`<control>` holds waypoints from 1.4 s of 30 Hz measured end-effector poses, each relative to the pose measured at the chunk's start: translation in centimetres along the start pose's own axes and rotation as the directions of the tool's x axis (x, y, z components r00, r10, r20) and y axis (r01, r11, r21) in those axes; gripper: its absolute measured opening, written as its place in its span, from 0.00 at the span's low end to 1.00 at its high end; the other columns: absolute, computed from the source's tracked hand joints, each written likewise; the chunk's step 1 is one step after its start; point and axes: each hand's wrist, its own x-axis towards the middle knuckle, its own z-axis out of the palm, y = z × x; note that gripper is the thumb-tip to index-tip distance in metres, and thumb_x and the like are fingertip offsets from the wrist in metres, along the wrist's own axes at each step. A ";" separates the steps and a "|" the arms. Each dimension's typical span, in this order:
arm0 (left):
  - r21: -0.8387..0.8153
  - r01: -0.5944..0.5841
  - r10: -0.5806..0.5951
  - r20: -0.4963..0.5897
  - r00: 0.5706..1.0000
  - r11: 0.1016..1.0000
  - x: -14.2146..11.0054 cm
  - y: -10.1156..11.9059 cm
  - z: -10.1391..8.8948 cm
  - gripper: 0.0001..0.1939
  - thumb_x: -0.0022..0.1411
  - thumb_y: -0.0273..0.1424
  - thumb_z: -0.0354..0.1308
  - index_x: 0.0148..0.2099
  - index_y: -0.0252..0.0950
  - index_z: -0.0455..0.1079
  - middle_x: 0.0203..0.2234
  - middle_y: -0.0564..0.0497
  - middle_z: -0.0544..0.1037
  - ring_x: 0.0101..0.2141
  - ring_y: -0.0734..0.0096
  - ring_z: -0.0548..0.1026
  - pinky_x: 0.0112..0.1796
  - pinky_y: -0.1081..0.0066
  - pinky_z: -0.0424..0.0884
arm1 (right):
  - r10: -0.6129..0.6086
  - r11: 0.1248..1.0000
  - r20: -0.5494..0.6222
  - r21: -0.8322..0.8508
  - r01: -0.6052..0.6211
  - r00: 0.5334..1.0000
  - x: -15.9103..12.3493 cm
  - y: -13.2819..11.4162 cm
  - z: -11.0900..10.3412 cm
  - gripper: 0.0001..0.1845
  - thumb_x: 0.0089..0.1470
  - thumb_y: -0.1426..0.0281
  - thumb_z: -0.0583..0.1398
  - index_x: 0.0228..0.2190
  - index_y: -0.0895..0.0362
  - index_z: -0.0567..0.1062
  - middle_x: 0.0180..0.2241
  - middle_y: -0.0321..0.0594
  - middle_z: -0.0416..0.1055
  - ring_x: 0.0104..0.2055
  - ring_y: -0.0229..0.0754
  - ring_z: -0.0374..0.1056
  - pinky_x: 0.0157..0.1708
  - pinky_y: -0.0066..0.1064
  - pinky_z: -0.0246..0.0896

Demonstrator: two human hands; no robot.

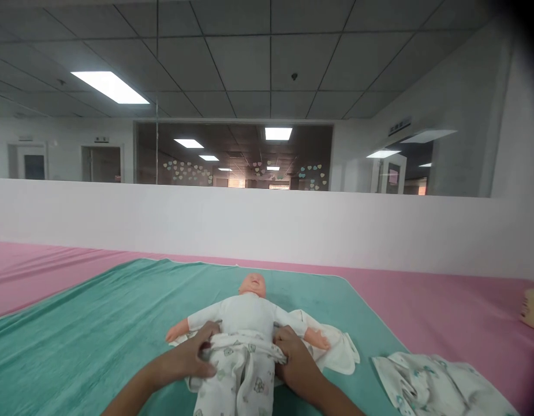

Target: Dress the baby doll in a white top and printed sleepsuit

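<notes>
A baby doll (251, 315) in a white long-sleeved top lies on its back on a green blanket (119, 312), arms spread and head away from me. White printed baby pants (236, 370) cover its legs, their waistband bunched at its waist. At the left side of the waist, my left hand (195, 352) curls around the pants, thumb on the front and fingertips by the waistband. My right hand (295, 355) is closed on the waistband's right edge, its fingertips partly hidden. The lower ends of the pants run out of view.
A white cloth (340, 349) lies partly beneath the doll's right-hand arm. Crumpled printed fabric (440, 384) rests at the lower right. Pink sheeting (422, 306) surrounds the blanket, with a yellowish container (533, 309) at the right edge. Behind stands a low white wall (249, 225) below glass.
</notes>
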 end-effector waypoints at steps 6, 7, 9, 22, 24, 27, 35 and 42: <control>-0.050 0.004 -0.001 0.063 0.998 0.999 -0.7 -1.9 -0.2 0.50 0.32 0.37 0.68 0.58 0.46 0.51 0.58 0.51 0.54 0.56 0.53 0.55 0.52 0.68 0.55 | 0.122 0.976 0.287 0.139 -0.167 0.950 -0.4 -0.9 -1.6 0.10 0.40 0.69 0.60 0.30 0.56 0.73 0.31 0.36 0.71 0.34 0.41 0.65 0.34 0.29 0.57; -0.027 -0.010 0.010 0.019 1.000 1.000 -0.4 -2.0 0.2 0.48 0.33 0.36 0.68 0.57 0.45 0.53 0.57 0.51 0.55 0.55 0.54 0.55 0.52 0.68 0.55 | 0.124 0.963 0.332 0.187 -0.195 0.935 -0.6 -1.2 -2.0 0.17 0.38 0.69 0.62 0.35 0.55 0.73 0.35 0.36 0.72 0.37 0.43 0.66 0.36 0.29 0.58; 0.035 -0.026 0.029 -0.074 0.997 0.999 0.2 -1.9 1.0 0.42 0.33 0.34 0.66 0.53 0.41 0.57 0.53 0.51 0.60 0.52 0.57 0.58 0.50 0.71 0.57 | 0.122 0.937 0.369 0.264 -0.230 0.921 -0.9 -1.9 -2.6 0.32 0.32 0.69 0.65 0.45 0.53 0.69 0.42 0.39 0.70 0.43 0.47 0.64 0.43 0.32 0.59; -0.068 -0.002 -0.020 -0.333 0.943 0.998 1.2 -0.2 3.4 0.05 0.41 0.28 0.50 0.23 0.36 0.55 0.20 0.56 0.63 0.28 0.71 0.64 0.28 0.74 0.57 | 0.312 0.936 0.030 0.161 -0.312 0.950 -0.1 -1.6 -0.9 0.05 0.42 0.72 0.55 0.18 0.59 0.67 0.20 0.33 0.66 0.27 0.37 0.59 0.25 0.25 0.48; -0.126 -0.013 -0.026 -0.303 0.953 0.992 1.1 0.3 3.6 0.06 0.42 0.29 0.52 0.26 0.35 0.58 0.22 0.57 0.64 0.28 0.71 0.64 0.29 0.75 0.58 | 0.337 0.929 0.006 0.163 -0.334 0.941 -0.1 -1.6 -1.4 0.05 0.43 0.72 0.55 0.19 0.58 0.66 0.22 0.34 0.65 0.28 0.38 0.60 0.26 0.26 0.49; -0.194 -0.058 0.032 -0.137 0.990 0.979 0.0 1.4 3.2 0.12 0.48 0.35 0.55 0.36 0.35 0.64 0.29 0.55 0.69 0.33 0.69 0.66 0.33 0.74 0.61 | 0.363 0.907 0.045 0.211 -0.364 0.931 -0.7 -1.8 -2.2 0.10 0.47 0.63 0.56 0.27 0.58 0.68 0.29 0.37 0.67 0.33 0.42 0.62 0.30 0.27 0.54; -0.075 -0.141 0.140 -0.015 0.990 0.987 -3.0 1.8 4.2 0.41 0.36 0.38 0.68 0.55 0.41 0.60 0.51 0.50 0.65 0.51 0.56 0.60 0.51 0.66 0.57 | 0.248 0.913 0.283 0.253 -0.321 0.927 -3.3 -5.4 -3.9 0.34 0.28 0.59 0.68 0.41 0.56 0.70 0.41 0.40 0.68 0.43 0.49 0.61 0.41 0.32 0.57; -0.013 -0.056 0.048 -0.338 0.940 0.998 -3.7 1.9 7.1 0.08 0.49 0.35 0.55 0.27 0.34 0.67 0.25 0.52 0.72 0.30 0.67 0.67 0.32 0.73 0.62 | 0.342 0.919 0.040 0.193 -0.343 0.939 -4.7 -6.4 -1.2 0.04 0.39 0.73 0.54 0.19 0.59 0.69 0.22 0.34 0.64 0.29 0.39 0.59 0.29 0.26 0.53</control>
